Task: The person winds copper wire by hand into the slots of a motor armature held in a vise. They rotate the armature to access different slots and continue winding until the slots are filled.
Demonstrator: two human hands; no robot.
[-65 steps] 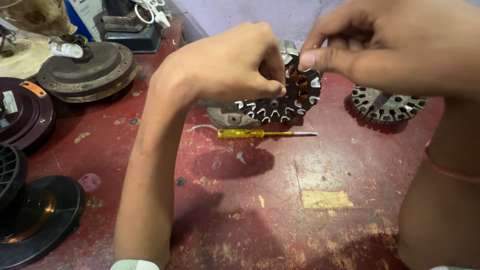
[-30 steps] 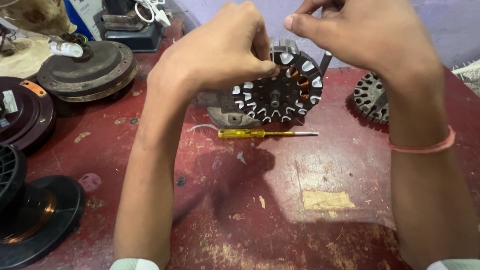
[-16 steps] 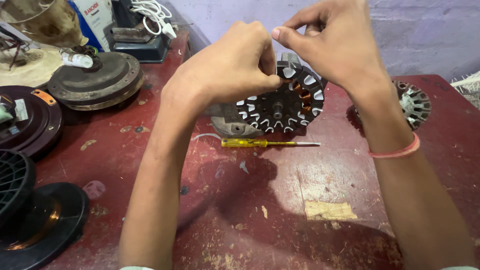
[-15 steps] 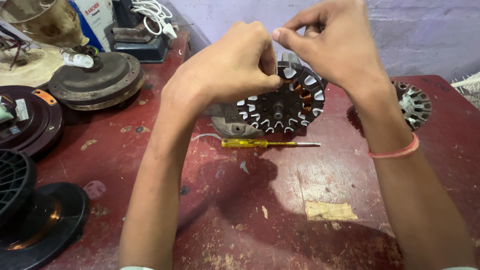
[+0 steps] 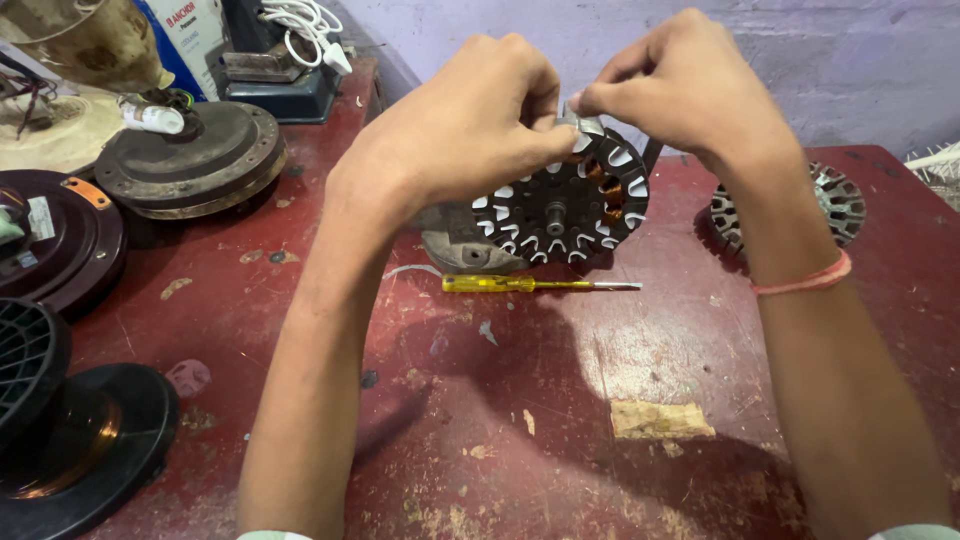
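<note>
A round dark motor stator (image 5: 565,210) with white slot liners and some copper winding stands on edge at the middle of the red table (image 5: 560,400). My left hand (image 5: 465,125) grips its upper left rim. My right hand (image 5: 680,85) pinches a small white slip at the stator's top, fingertips almost meeting those of the left hand. A yellow-handled screwdriver (image 5: 535,285) lies flat on the table just below the stator.
A second stator (image 5: 835,205) lies at the right behind my right forearm. Round fan motor housings (image 5: 190,155) and dark covers (image 5: 60,250) line the left side. A black grille part (image 5: 40,380) sits at the lower left. A box with white cable (image 5: 290,50) stands at the back.
My right hand has slid left and up onto the stator's top, close to my left hand. The view has shifted, so the second stator shows more at the right.
</note>
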